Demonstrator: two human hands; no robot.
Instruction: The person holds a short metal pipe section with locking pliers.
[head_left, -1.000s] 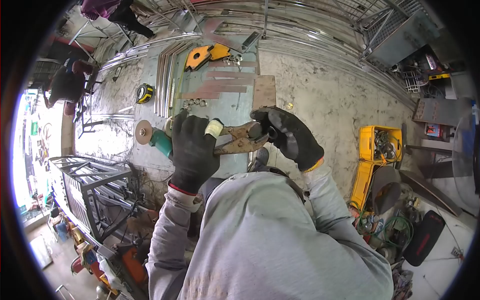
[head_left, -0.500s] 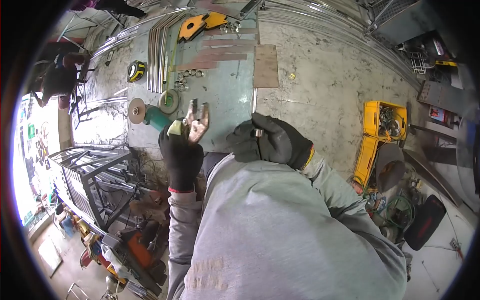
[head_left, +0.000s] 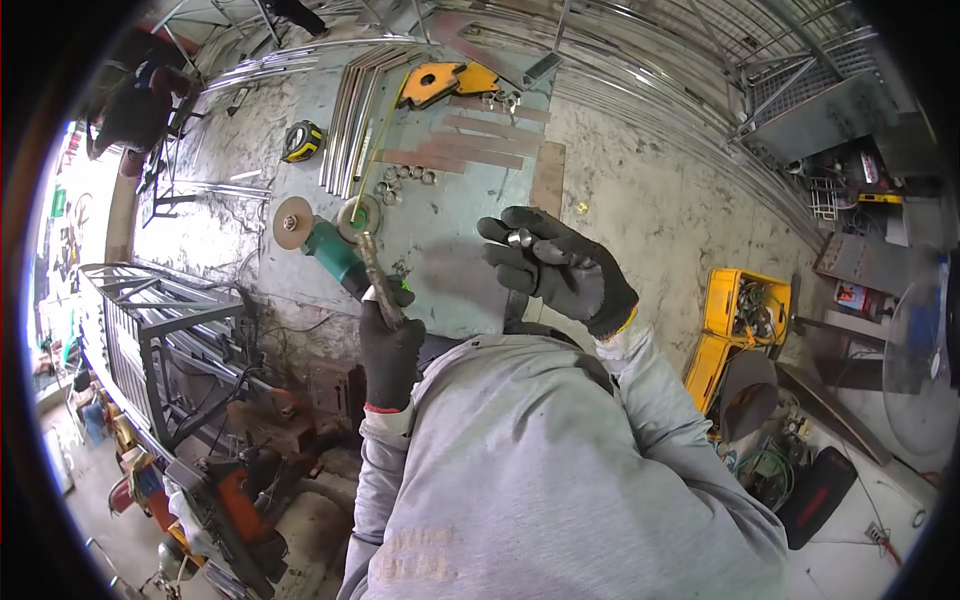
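My left hand (head_left: 392,350), in a dark glove, is closed round a worn metal clamp (head_left: 377,270). The clamp points up and away from me, and its jaws show nearly edge-on. To the right, my gloved right hand (head_left: 570,270) is raised, pinching a small shiny metal ring (head_left: 519,238) between thumb and fingers. A green angle grinder (head_left: 334,254) with a brown disc lies just beyond my left hand. Several similar metal rings (head_left: 408,174) rest on the grey metal sheet (head_left: 450,235) ahead.
Metal tubes (head_left: 350,120), flat strips (head_left: 480,145) and orange welding magnets (head_left: 432,84) lie ahead. A tape measure (head_left: 301,141) is at the left. Yellow bins (head_left: 708,372) stand at the right, and a steel frame (head_left: 160,345) at the left. Another person (head_left: 137,112) is at the far left.
The clamp has turned from showing both jaws to edge-on. My right hand has lifted slightly and opened toward the camera, the ring still in its fingers. The view has shifted.
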